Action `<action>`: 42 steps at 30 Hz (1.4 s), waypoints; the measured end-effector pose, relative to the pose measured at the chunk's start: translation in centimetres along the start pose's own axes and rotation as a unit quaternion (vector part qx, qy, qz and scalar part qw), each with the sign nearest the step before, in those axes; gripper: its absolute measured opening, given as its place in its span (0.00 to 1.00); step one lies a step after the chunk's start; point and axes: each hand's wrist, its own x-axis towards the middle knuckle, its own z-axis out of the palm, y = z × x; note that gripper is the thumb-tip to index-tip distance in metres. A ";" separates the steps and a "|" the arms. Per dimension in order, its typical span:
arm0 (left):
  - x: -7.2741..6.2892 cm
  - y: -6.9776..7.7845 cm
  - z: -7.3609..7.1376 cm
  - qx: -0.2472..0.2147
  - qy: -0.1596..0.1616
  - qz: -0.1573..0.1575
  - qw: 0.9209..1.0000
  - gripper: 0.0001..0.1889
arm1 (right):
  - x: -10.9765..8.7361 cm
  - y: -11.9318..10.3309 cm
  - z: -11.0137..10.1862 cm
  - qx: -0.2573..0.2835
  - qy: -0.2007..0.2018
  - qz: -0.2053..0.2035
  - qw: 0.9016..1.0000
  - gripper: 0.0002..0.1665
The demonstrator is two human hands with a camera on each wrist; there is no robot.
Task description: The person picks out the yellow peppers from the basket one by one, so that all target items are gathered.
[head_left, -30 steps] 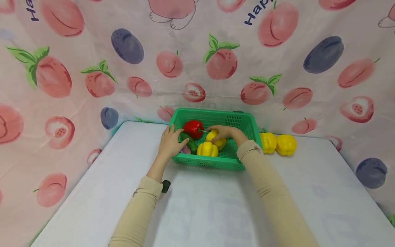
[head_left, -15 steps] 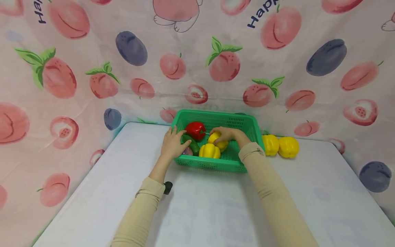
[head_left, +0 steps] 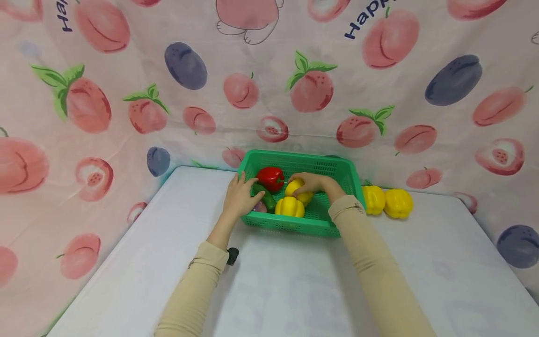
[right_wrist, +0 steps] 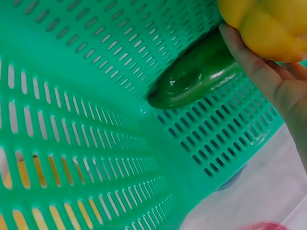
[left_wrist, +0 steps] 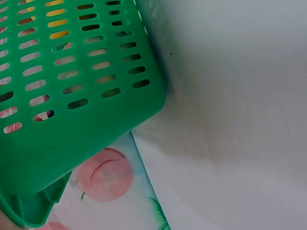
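My right hand [head_left: 310, 181] reaches into the green slotted basket [head_left: 309, 224], its thumb and fingers around a yellow bell pepper [head_left: 304, 198]. In the right wrist view, fingers [right_wrist: 259, 72] press against this yellow bell pepper [right_wrist: 273, 28]. Beside it stands another yellow bell pepper [head_left: 289, 207]. My left hand [head_left: 239, 199] rests over the basket's left rim, fingers spread and fairly straight, thumb above a dark green long vegetable [head_left: 264, 199]. A red bell pepper [head_left: 270, 179] lies at the back left, a purple vegetable [head_left: 259, 206] at the front left, partly covered.
Two yellow bell peppers [head_left: 398, 203] sit on the white table [head_left: 286, 290] just right of the basket. A long green vegetable [right_wrist: 196, 76] lies in the basket in the right wrist view. Behind stands a fruit-print cloth [head_left: 252, 61].
The head view has shifted a little, so the whole scene appears slightly further right and lower. Both hands stay nearly in place at the basket; the right still holds the yellow bell pepper.
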 end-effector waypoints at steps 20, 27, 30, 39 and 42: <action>-0.2 0.3 0.0 -0.012 -0.001 -0.004 1.000 0.29 | -1.8 -1.2 -2.0 -0.015 0.050 -0.010 0.999 0.31; -0.2 0.2 -0.2 -0.010 -0.001 -0.007 1.000 0.29 | -2.6 -1.5 -2.9 -0.016 0.070 -0.010 0.997 0.31; -0.2 0.2 -0.2 -0.008 -0.001 -0.003 1.000 0.29 | -3.0 -1.7 -3.2 -0.013 0.079 -0.012 0.997 0.31; -0.2 0.2 -0.2 -0.005 -0.003 0.000 1.000 0.29 | -4.9 -2.3 -4.1 0.002 0.134 -0.030 0.991 0.30; -0.1 0.2 -0.1 -0.005 -0.004 0.000 1.000 0.29 | -5.7 -2.6 -4.6 0.017 0.153 -0.043 0.987 0.29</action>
